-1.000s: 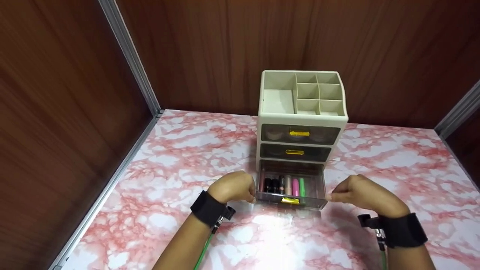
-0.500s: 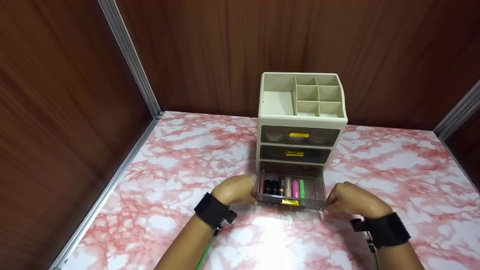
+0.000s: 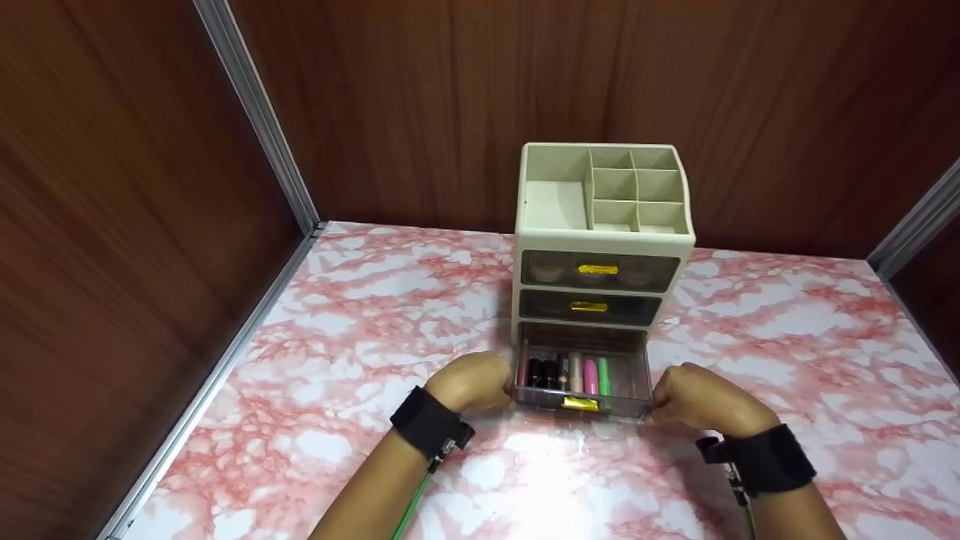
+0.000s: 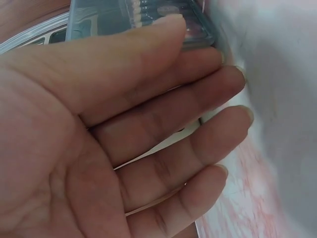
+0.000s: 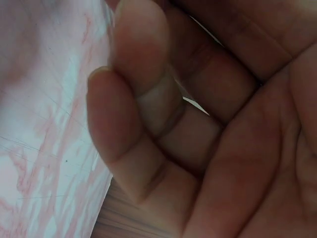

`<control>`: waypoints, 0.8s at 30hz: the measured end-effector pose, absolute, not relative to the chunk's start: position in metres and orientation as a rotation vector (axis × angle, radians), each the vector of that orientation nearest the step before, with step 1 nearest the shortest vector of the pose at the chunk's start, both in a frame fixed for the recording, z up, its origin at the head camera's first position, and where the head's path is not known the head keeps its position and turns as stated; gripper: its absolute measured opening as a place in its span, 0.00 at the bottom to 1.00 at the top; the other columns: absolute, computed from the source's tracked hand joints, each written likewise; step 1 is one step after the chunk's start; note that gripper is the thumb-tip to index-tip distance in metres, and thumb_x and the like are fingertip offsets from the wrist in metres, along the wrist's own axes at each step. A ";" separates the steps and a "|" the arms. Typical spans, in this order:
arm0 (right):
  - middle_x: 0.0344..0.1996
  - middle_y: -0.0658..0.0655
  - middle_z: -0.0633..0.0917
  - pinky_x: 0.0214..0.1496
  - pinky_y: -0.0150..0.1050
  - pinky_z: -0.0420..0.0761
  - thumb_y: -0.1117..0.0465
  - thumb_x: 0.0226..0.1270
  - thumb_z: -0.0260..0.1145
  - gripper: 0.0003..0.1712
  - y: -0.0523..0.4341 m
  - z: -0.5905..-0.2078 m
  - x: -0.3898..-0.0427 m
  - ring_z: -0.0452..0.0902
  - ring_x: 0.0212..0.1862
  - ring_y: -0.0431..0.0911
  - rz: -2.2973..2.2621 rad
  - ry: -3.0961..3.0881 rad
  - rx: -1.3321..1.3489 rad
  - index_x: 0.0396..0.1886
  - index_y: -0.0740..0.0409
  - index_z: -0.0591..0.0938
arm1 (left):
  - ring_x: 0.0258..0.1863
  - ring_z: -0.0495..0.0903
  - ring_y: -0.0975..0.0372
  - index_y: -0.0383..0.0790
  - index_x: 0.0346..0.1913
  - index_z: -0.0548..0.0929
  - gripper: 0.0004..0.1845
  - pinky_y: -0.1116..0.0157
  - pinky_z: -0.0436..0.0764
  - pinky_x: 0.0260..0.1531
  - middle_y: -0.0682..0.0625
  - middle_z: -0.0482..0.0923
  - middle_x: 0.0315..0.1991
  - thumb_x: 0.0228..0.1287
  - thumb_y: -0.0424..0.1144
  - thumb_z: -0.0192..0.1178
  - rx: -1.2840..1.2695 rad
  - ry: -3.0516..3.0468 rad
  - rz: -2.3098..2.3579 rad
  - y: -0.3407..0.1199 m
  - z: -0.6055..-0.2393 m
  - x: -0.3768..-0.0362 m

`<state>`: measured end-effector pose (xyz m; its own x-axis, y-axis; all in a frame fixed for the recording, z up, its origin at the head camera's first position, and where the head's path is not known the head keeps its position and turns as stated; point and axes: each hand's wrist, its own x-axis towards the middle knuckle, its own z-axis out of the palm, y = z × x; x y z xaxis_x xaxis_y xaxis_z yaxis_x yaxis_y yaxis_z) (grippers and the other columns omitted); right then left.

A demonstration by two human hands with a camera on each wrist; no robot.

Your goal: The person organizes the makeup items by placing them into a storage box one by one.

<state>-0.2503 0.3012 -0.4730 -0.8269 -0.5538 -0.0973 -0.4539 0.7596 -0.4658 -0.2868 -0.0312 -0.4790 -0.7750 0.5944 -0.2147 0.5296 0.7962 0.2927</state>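
Two hands meet one pulled-out drawer on a pink-and-white marbled tabletop [image 3: 360,315]. The left hand [image 3: 471,381] sits at the left front corner of the smoky transparent plastic drawer [image 3: 581,375]; the left wrist view shows its thumb lying along the drawer's edge and the four fingers nearly straight below it, so it touches rather than clasps. The right hand [image 3: 694,397] is against the right front corner with fingers curled; whether they actually grip the wall cannot be told.

The drawer is the lowest of three in a cream plastic desktop organiser [image 3: 604,240], drawn out toward the person, its long axis running left to right, its gold handle [image 3: 580,403] facing the camera. Inside lie about six slim cosmetic sticks [image 3: 570,373] side by side, pointing front to back: dark ones, a pale one, one pink, one green. The two upper drawers are closed, each with a gold handle.

Bare tabletop lies either side; brown wood-grain walls [image 3: 450,97] stand behind and at the left.
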 end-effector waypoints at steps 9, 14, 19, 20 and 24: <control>0.15 0.36 0.77 0.21 0.31 0.69 0.58 0.54 0.75 0.07 0.303 -0.468 -0.249 0.63 0.20 0.33 -0.594 2.780 -0.810 0.19 0.46 0.88 | 0.21 0.72 0.67 0.47 0.25 0.90 0.06 0.66 0.75 0.24 0.63 0.77 0.19 0.55 0.43 0.71 0.895 2.678 0.367 -0.034 -0.477 -0.287; 0.22 0.39 0.84 0.26 0.32 0.73 0.60 0.56 0.73 0.04 0.305 -0.467 -0.252 0.69 0.23 0.32 -0.610 2.777 -0.849 0.25 0.46 0.90 | 0.21 0.70 0.66 0.46 0.28 0.90 0.07 0.67 0.72 0.23 0.61 0.76 0.19 0.58 0.44 0.70 0.893 2.662 0.411 -0.036 -0.477 -0.287; 0.25 0.39 0.85 0.30 0.33 0.76 0.61 0.57 0.73 0.05 0.307 -0.468 -0.253 0.73 0.26 0.32 -0.596 2.797 -0.867 0.25 0.45 0.90 | 0.20 0.68 0.66 0.46 0.28 0.89 0.07 0.68 0.70 0.22 0.60 0.75 0.22 0.60 0.45 0.69 0.900 2.658 0.432 -0.036 -0.477 -0.289; 0.24 0.38 0.85 0.30 0.33 0.76 0.61 0.57 0.73 0.05 0.307 -0.468 -0.254 0.73 0.26 0.32 -0.592 2.804 -0.872 0.25 0.45 0.90 | 0.20 0.68 0.66 0.47 0.29 0.89 0.07 0.69 0.70 0.22 0.61 0.75 0.22 0.60 0.45 0.69 0.901 2.658 0.440 -0.036 -0.478 -0.289; 0.23 0.38 0.83 0.28 0.32 0.73 0.61 0.57 0.73 0.08 0.307 -0.470 -0.254 0.69 0.24 0.32 -0.586 2.822 -0.872 0.21 0.45 0.88 | 0.21 0.68 0.66 0.46 0.29 0.88 0.08 0.69 0.70 0.22 0.60 0.74 0.24 0.60 0.46 0.68 0.917 2.668 0.443 -0.036 -0.478 -0.290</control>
